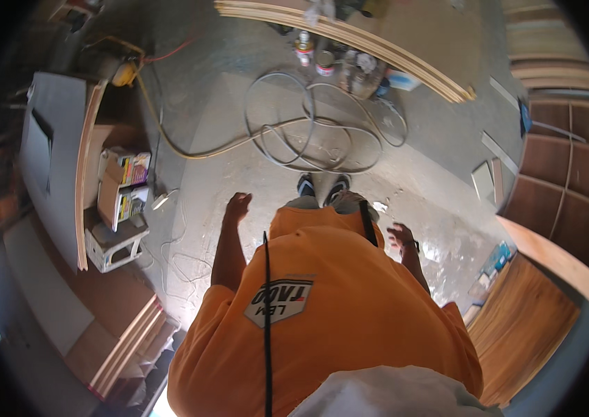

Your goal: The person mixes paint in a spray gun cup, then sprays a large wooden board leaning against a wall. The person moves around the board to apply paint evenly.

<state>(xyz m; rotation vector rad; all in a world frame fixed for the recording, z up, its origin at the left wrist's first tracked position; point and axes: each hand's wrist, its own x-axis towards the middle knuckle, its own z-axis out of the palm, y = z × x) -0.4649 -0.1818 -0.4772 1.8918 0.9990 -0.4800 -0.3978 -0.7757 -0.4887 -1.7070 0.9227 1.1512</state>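
My left hand (239,206) hangs in the air beside my body, fingers loosely bent, nothing visible in it. On the other side my right hand (399,236) hangs free too, its fingers apart and a dark band at the wrist. Neither hand touches anything. Ahead of my feet a long hose (314,142) lies in loose coils on the concrete floor (214,135).
A stack of boards (350,38) stands ahead, with cans (325,62) beside it. At left are a large panel (58,160), a stool (117,243) and boxes (131,181). Brown panelled pieces (552,167) and a wood-grain board (527,323) stand at right.
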